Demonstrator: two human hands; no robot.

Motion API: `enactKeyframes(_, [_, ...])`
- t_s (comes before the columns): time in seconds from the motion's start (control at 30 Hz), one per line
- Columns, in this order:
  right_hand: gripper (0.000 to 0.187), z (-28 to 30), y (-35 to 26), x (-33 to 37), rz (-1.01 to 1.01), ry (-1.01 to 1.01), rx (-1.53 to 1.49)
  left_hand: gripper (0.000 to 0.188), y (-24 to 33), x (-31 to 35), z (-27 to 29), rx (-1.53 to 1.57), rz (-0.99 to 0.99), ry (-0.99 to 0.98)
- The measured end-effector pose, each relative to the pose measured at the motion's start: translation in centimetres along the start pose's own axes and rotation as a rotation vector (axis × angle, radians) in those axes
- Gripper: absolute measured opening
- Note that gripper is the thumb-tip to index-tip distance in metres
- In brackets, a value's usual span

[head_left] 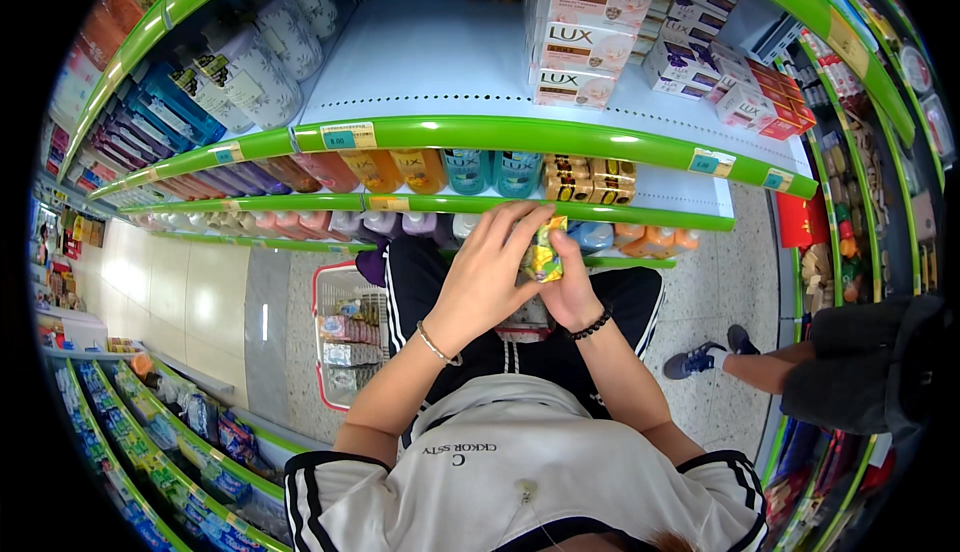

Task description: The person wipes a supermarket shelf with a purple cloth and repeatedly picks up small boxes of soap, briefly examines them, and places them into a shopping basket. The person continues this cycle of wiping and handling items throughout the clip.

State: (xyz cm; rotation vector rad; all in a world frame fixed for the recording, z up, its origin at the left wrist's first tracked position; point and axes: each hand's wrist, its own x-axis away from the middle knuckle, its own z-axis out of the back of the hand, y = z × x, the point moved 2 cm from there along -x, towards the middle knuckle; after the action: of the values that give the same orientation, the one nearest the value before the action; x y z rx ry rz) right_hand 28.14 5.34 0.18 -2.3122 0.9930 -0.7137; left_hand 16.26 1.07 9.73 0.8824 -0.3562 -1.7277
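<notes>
In front of my chest, between both hands, is a small yellow-and-green packet (547, 250), apparently a wrapped soap bar. My left hand (485, 264) closes on its left side, with fingers bent over the top and a beaded bracelet on the wrist. My right hand (574, 287), wearing a dark bead bracelet, grips it from the right, thumb along its edge. The fingers cover part of the packet. Just beyond my hands, the lower shelf holds stacked gold-and-dark soap packs (590, 180) and blue bottles (518, 173).
A red-rimmed basket (319, 324) of packaged goods stands on the floor at my left. Green shelf edges (440, 133) run across ahead. White soap boxes (585, 42) are stacked above, with pump bottles (245, 77) to the left. A person's leg (755, 374) is close on the right.
</notes>
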Motion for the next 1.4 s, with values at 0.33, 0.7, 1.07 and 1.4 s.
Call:
enactKeyframes(0.33, [0.053,-0.4,-1.3,0.9,0.089,0.015,0.072,0.082,-3.5,1.6,-0.8,0.873,0.207,-0.056])
enactKeyframes(0.7, [0.036,-2.2,-3.4,2.2,0.254,0.126,0.214,0.089,-5.9,2.9,-1.7,1.292,0.221,0.051])
enactKeyframes(1.07, [0.036,-2.9,-2.9,2.0,0.282,0.135,0.324,0.083,-7.3,3.9,-1.7,1.25,0.189,0.015])
enactKeyframes(1.4, [0.036,-3.2,-2.2,1.0,0.2,0.127,0.316,0.081,-8.1,4.7,-1.1,1.266,0.272,0.056])
